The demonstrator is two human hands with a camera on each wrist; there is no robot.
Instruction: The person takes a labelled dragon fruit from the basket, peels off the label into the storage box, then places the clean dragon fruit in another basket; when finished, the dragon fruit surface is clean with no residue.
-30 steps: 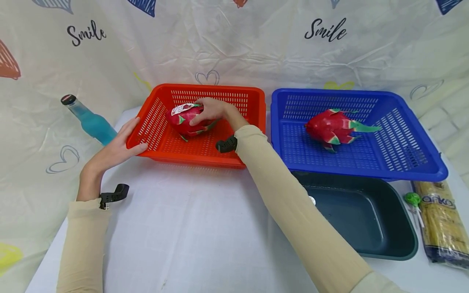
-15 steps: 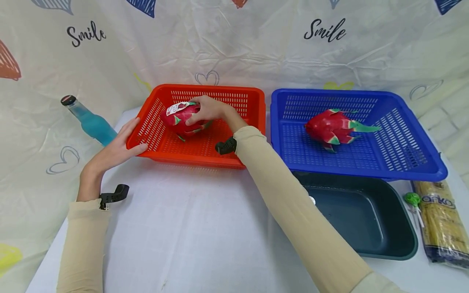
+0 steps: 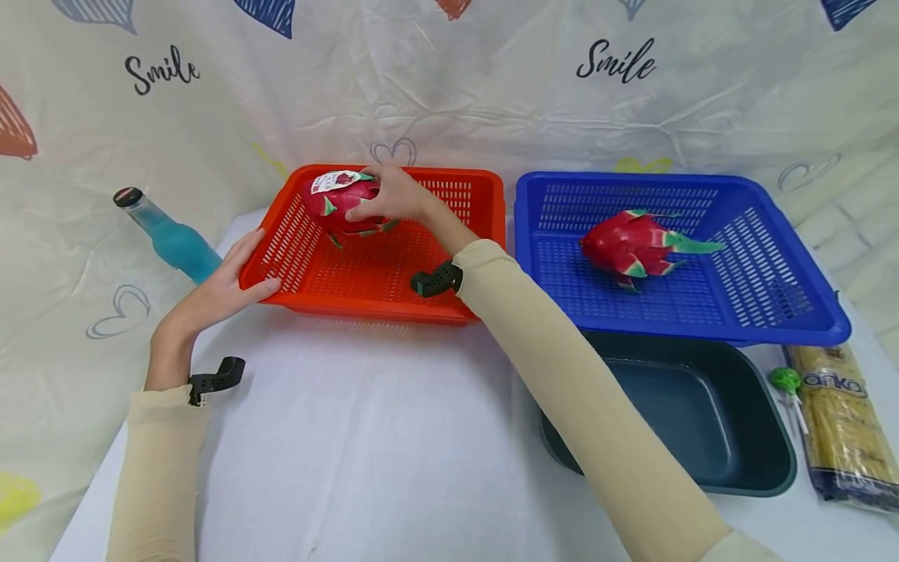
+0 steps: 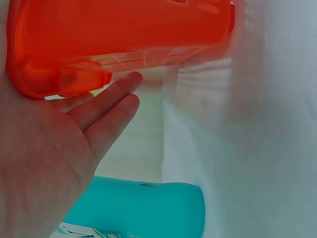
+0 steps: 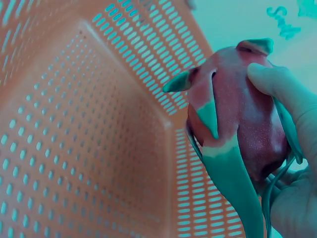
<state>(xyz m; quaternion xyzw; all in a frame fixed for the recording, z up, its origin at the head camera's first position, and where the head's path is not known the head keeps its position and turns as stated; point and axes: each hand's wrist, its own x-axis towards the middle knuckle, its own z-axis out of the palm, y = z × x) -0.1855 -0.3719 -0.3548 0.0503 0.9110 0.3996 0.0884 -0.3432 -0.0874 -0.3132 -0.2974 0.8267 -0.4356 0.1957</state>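
My right hand [image 3: 399, 195] grips a pink-red dragon fruit [image 3: 330, 204] with green-tipped scales and a white label, above the left part of the red basket [image 3: 379, 311]. In the right wrist view the thumb lies on the dragon fruit [image 5: 235, 114], whose green scales hang down; the other fingers are mostly hidden behind it. My left hand [image 3: 219, 287] rests at the basket's front left corner, thumb by the front rim. From the left wrist view, its straight fingers [image 4: 111, 106] extend along the outside of the basket [image 4: 124, 34].
A blue basket [image 3: 674, 324] at the right holds another dragon fruit [image 3: 625, 243]. In front of it lies a dark green tub [image 3: 783, 460], partly behind my right sleeve. A green lollipop [image 3: 785, 380] and a pasta pack [image 3: 843, 421] lie far right. A blue bottle [image 3: 184, 246] stands beside my left hand.
My right hand has raised the dragon fruit and shifted it left and back within the red basket's outline. The left hand stays at the basket's corner.
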